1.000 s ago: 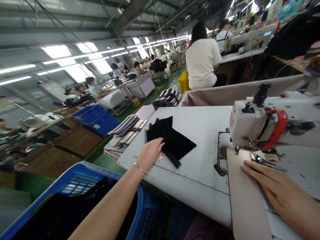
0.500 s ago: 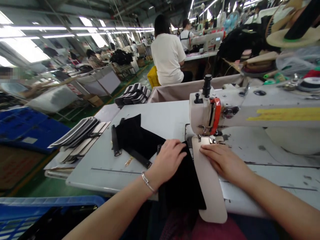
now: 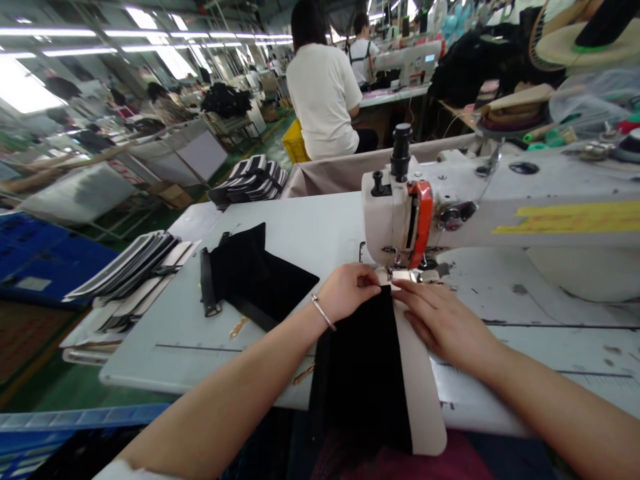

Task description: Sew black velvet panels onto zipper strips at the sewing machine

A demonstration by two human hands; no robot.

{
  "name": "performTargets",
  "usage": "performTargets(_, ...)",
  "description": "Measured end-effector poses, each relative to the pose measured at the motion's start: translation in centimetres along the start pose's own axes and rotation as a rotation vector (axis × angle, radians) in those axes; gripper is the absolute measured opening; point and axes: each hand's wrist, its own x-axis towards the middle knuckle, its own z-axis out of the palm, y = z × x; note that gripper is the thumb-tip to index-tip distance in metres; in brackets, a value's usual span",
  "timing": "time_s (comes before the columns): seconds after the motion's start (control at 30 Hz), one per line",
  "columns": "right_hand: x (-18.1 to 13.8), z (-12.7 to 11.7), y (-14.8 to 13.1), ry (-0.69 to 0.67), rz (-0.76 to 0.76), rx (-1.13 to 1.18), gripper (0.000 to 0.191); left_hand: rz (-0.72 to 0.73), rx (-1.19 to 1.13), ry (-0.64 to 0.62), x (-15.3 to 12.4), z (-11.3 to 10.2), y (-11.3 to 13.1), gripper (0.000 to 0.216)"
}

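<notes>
My left hand [image 3: 350, 292] pinches the top corner of a black fabric piece [image 3: 367, 373] between thumb and fingers, just in front of the sewing machine's needle area. The fabric lies over a beige panel [image 3: 425, 400] with rounded corners and hangs past the table's front edge. My right hand [image 3: 433, 310] rests with fingers stretched out on the top part of the panel, fingertips close to my left fingers. The panel's upper end sits at the presser foot [image 3: 390, 273] of the sewing machine [image 3: 395, 220]. My hands partly hide where fabric and panel meet.
Another black fabric piece [image 3: 250, 273] with dark straps lies left on the white table [image 3: 320, 220], near a gold chain clasp [image 3: 239, 327]. Stacked panels [image 3: 125, 267] stand beyond the left edge. A blue basket [image 3: 85, 419] is lower left. A person in a white shirt [image 3: 323, 100] sits ahead.
My left hand has moved right and up with the black fabric, which now covers more of the beige panel. My right hand stays on the panel. The view has shifted slightly.
</notes>
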Motion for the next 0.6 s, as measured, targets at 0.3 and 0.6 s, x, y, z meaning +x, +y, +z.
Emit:
performTargets(0.3, 0.0, -0.3, -0.1, -0.050, 0.018, 0.025, 0.040, -0.009, 0.230, 0.069, 1.5, 1.1, 1.2, 0.006)
performTargets(0.6, 0.0, -0.2, -0.2, -0.065, 0.037, -0.015, 0.041, 0.015, 0.303, 0.122, 1.6, 1.5, 1.0, 0.006)
